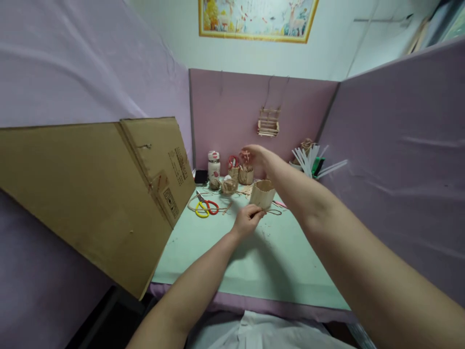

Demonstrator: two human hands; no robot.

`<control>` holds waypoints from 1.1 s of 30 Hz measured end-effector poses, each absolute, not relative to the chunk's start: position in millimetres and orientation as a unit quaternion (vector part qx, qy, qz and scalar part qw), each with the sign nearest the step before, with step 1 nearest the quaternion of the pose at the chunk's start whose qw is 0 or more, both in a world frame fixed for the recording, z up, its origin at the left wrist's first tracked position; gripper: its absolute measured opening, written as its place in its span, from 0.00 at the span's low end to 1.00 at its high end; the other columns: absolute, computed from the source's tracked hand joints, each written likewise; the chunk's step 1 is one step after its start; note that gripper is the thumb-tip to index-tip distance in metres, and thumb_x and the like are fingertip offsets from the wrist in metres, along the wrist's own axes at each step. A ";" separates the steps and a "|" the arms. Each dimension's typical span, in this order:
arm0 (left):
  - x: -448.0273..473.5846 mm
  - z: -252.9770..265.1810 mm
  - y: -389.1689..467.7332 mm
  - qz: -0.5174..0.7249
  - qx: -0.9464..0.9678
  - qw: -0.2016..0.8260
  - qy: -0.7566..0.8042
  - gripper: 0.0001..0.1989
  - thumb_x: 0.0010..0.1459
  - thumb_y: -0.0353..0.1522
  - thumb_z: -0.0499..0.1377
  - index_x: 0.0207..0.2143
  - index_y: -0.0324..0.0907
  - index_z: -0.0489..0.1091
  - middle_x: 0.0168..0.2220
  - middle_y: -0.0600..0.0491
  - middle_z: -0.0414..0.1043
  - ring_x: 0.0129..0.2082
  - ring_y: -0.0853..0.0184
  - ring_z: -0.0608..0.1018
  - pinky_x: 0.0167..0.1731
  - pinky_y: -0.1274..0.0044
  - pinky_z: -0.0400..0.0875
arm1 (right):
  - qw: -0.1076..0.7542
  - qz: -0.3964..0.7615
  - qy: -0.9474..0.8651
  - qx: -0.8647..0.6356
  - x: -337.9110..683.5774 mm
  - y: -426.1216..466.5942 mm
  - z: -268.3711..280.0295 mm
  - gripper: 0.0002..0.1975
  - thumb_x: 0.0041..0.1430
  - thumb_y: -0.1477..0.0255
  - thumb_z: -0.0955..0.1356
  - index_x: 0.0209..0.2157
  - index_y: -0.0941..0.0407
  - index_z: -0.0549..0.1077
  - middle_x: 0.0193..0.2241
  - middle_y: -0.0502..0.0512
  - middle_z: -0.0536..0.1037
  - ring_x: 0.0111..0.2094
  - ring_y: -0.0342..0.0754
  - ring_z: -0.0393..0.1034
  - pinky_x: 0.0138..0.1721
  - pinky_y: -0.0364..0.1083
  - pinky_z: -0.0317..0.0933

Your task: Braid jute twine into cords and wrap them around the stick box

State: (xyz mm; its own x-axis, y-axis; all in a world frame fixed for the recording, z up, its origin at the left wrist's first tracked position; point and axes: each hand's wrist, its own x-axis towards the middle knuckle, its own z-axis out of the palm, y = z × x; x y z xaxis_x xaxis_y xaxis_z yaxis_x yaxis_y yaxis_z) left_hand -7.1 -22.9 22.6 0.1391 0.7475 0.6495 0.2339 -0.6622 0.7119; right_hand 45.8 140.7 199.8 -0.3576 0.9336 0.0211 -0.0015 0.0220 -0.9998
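My left hand (pixel 247 220) is closed low over the table, just in front of a pale wooden cup (pixel 262 195) with an uneven rim. Its fingers are pressed together, and what they hold is hidden. A thin brown loop of cord (pixel 274 212) shows beside the fingertips; I cannot tell whether it is in the grip. Farther back, my right hand (pixel 256 154) is raised over a small wooden container (pixel 246 176) of thin sticks. Its fingers curl downward at the stick tops, with the tips bunched and partly hidden.
Scissors (pixel 207 208) with yellow and red handles lie left on the green tabletop (pixel 203 252). Balls of twine (pixel 229 186), a white-lidded jar (pixel 214 165) and a black phone-like object (pixel 201 177) stand behind. A large cardboard sheet (pixel 109 194) leans left; white strips (pixel 308 160) stand right.
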 end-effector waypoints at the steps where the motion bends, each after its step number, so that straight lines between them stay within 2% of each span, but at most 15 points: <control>1: -6.3 21.9 -23.4 0.557 0.723 0.229 0.339 0.09 0.55 0.33 0.56 0.26 0.39 0.73 0.25 0.53 0.70 0.27 0.70 0.70 0.30 0.78 0.62 | 0.417 0.577 -0.581 -0.394 45.4 142.9 213.8 0.07 0.58 0.77 0.61 0.27 0.56 0.62 0.17 0.48 0.64 0.19 0.40 0.58 0.24 0.41 0.57; 4: -4.7 21.5 -25.1 0.549 0.729 0.230 0.338 0.09 0.55 0.32 0.56 0.28 0.40 0.74 0.28 0.51 0.73 0.30 0.69 0.72 0.33 0.77 0.64 | 0.519 0.568 -0.534 -0.351 46.3 141.7 255.9 0.06 0.60 0.77 0.60 0.28 0.57 0.62 0.21 0.47 0.66 0.22 0.38 0.60 0.26 0.39 0.57; 7: -4.3 22.1 -26.4 0.546 0.726 0.239 0.343 0.09 0.55 0.33 0.56 0.29 0.40 0.75 0.28 0.50 0.74 0.30 0.69 0.73 0.33 0.77 0.65 | 0.564 0.541 -0.545 -0.303 50.9 129.6 294.9 0.07 0.60 0.78 0.60 0.28 0.57 0.61 0.21 0.46 0.65 0.22 0.35 0.59 0.25 0.38 0.54; 12: -3.2 20.8 -25.5 0.546 0.695 0.304 0.356 0.11 0.53 0.37 0.58 0.27 0.39 0.75 0.24 0.52 0.71 0.23 0.72 0.69 0.26 0.79 0.62 | 0.571 0.503 -0.608 -0.228 67.6 95.0 336.8 0.05 0.59 0.80 0.60 0.31 0.58 0.62 0.22 0.42 0.66 0.21 0.33 0.58 0.24 0.36 0.50; 15: -2.9 20.2 -24.8 0.537 0.676 0.362 0.352 0.13 0.52 0.39 0.57 0.27 0.38 0.74 0.22 0.54 0.69 0.20 0.74 0.67 0.22 0.80 0.60 | 0.514 0.468 -0.668 -0.267 77.2 76.3 348.2 0.07 0.59 0.83 0.57 0.34 0.59 0.62 0.22 0.40 0.65 0.19 0.30 0.55 0.24 0.36 0.47; 20: -4.2 23.5 -24.4 0.524 0.659 0.417 0.343 0.15 0.51 0.42 0.58 0.28 0.38 0.74 0.22 0.54 0.68 0.19 0.75 0.65 0.22 0.80 0.60 | 0.553 0.436 -0.683 -0.194 89.5 68.1 359.6 0.14 0.62 0.73 0.51 0.34 0.63 0.62 0.24 0.38 0.63 0.21 0.25 0.55 0.26 0.37 0.45; 22: -5.2 25.4 -23.9 0.524 0.639 0.453 0.335 0.17 0.49 0.43 0.59 0.28 0.37 0.74 0.21 0.54 0.68 0.19 0.76 0.65 0.22 0.80 0.59 | 0.538 0.441 -0.681 -0.228 92.3 72.0 351.3 0.14 0.63 0.72 0.53 0.33 0.64 0.63 0.22 0.39 0.64 0.20 0.26 0.55 0.26 0.37 0.46; 24: -6.4 26.7 -23.3 0.519 0.617 0.493 0.327 0.19 0.47 0.45 0.61 0.28 0.36 0.74 0.22 0.53 0.69 0.18 0.76 0.65 0.20 0.80 0.58 | 0.485 0.440 -0.685 -0.319 92.9 76.0 328.2 0.11 0.63 0.75 0.57 0.31 0.64 0.65 0.19 0.41 0.65 0.18 0.28 0.54 0.25 0.35 0.47; 26: -7.7 27.4 -22.9 0.513 0.601 0.526 0.314 0.20 0.47 0.45 0.61 0.30 0.35 0.73 0.23 0.52 0.70 0.18 0.77 0.65 0.19 0.81 0.56 | 0.402 0.435 -0.709 -0.384 92.4 78.4 291.2 0.08 0.61 0.76 0.61 0.30 0.65 0.68 0.18 0.46 0.68 0.18 0.32 0.58 0.25 0.36 0.51; 30: -9.5 26.8 -22.4 0.515 0.582 0.558 0.290 0.21 0.48 0.45 0.61 0.34 0.35 0.73 0.28 0.49 0.74 0.17 0.77 0.66 0.17 0.82 0.53 | 0.222 0.442 -0.759 -0.423 96.3 80.0 201.1 0.06 0.51 0.72 0.71 0.26 0.61 0.72 0.20 0.53 0.72 0.24 0.42 0.65 0.26 0.41 0.59; 32: -9.5 26.2 -21.2 0.524 0.563 0.567 0.295 0.22 0.48 0.46 0.61 0.36 0.35 0.72 0.30 0.48 0.75 0.16 0.78 0.67 0.17 0.82 0.52 | 0.213 0.410 -0.779 -0.424 102.6 79.5 161.5 0.07 0.47 0.71 0.73 0.24 0.60 0.73 0.20 0.53 0.72 0.27 0.45 0.67 0.28 0.42 0.59; 33: -9.3 25.8 -20.3 0.530 0.552 0.571 0.297 0.23 0.48 0.46 0.61 0.37 0.35 0.71 0.31 0.47 0.75 0.16 0.78 0.67 0.16 0.82 0.52 | 0.241 0.391 -0.781 -0.423 106.8 78.4 144.4 0.07 0.45 0.72 0.73 0.23 0.59 0.74 0.21 0.52 0.73 0.28 0.46 0.67 0.30 0.42 0.59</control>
State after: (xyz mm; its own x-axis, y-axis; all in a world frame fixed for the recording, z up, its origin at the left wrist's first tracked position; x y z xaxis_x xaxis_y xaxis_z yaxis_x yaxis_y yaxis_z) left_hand -9.3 -20.3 25.8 0.2612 0.9333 0.2463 -0.2779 -0.1716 0.9452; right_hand 106.8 78.4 144.4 -0.5255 0.8495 0.0459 0.4726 0.3364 -0.8145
